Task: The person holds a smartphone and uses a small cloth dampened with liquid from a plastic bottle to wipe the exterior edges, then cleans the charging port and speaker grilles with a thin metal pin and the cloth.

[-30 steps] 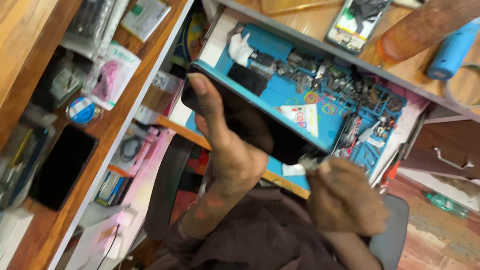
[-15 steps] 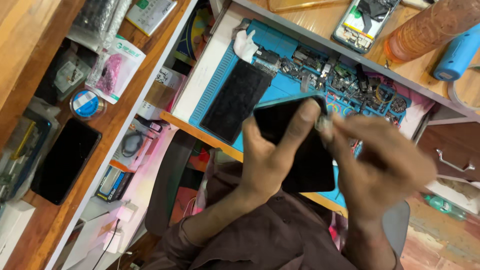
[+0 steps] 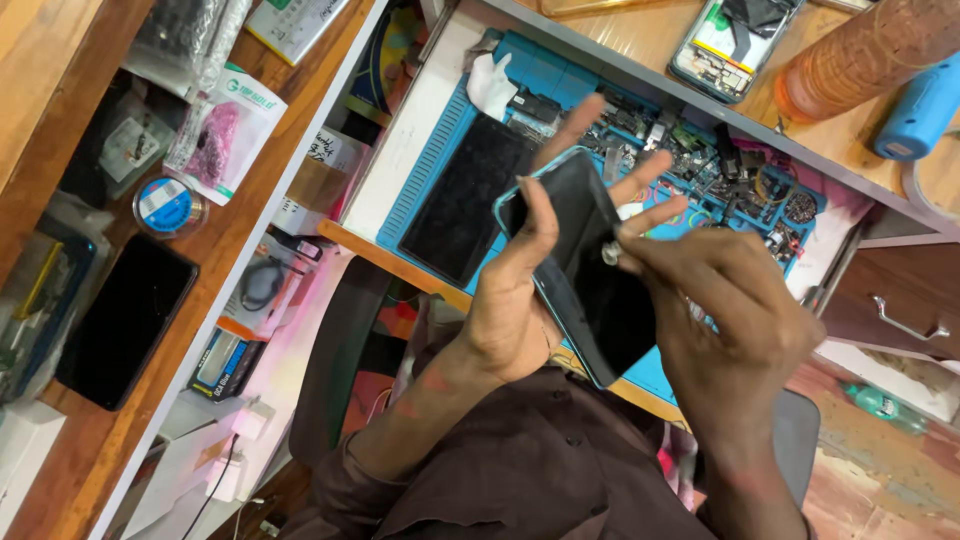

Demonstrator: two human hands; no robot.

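Note:
My left hand (image 3: 510,305) grips a dark smartphone with a teal rim (image 3: 590,270). The thumb lies on its front and the fingers spread behind it. It is tilted above the blue work mat (image 3: 440,150). My right hand (image 3: 725,320) pinches a small silvery bit (image 3: 610,255) against the phone's glass near its middle. A flat black screen panel (image 3: 465,200) lies on the mat just left of the phone.
Small parts (image 3: 740,180) and a white tissue (image 3: 492,85) litter the mat. An opened phone (image 3: 730,40), a brown bottle (image 3: 860,55) and a blue tool (image 3: 920,110) sit on the wooden top. A black phone (image 3: 125,320) and a tape roll (image 3: 167,205) are on the left shelf.
My right hand rose from below and closed its fingertips on the phone's face. My left hand drew the phone nearer and turned it, uncovering the black panel on the mat.

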